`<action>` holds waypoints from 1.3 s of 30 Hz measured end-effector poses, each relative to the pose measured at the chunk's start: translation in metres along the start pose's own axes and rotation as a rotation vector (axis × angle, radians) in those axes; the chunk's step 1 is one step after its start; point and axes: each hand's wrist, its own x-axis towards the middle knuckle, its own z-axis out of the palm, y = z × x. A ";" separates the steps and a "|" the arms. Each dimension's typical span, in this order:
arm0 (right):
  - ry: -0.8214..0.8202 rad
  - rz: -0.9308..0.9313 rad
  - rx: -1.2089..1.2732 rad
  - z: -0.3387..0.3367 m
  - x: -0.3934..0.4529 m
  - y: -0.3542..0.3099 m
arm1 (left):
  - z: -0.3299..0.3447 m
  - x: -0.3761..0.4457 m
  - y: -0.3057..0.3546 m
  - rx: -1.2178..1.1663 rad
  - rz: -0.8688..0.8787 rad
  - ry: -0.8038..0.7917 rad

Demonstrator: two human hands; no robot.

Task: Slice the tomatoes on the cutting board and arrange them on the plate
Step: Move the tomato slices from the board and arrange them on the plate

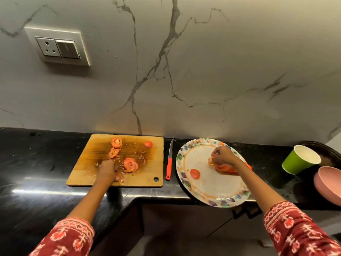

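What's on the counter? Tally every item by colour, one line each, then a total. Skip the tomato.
Brown: 1, the cutting board
Red: 1, the knife with its red handle
White, patterned: 1, the plate
Green: 1, the paper cup
Pink: 1, the bowl
Total: 5

- One wooden cutting board (92,163), wet with juice
- Four clusters of tomato slices on the board (116,142), exact slice count hard to call where they overlap
- One knife (168,164), red handle
- One patterned plate (203,183)
- On the plate, one lone tomato round (195,173) plus an overlapping row of slices (224,168), too stacked to count
- One green paper cup (299,159)
- One pink bowl (326,183)
- Two hands in shot: left hand (107,170), right hand (224,156)
- One wall socket plate (57,46)
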 end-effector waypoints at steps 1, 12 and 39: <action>0.001 -0.003 -0.032 -0.002 0.001 0.005 | 0.001 -0.001 0.002 0.005 -0.023 -0.003; 0.115 -0.149 -0.336 -0.015 0.005 0.044 | 0.024 -0.005 0.008 0.003 -0.122 0.192; -0.226 -0.494 0.396 0.094 -0.042 -0.107 | 0.014 -0.028 0.086 -1.246 0.030 -0.268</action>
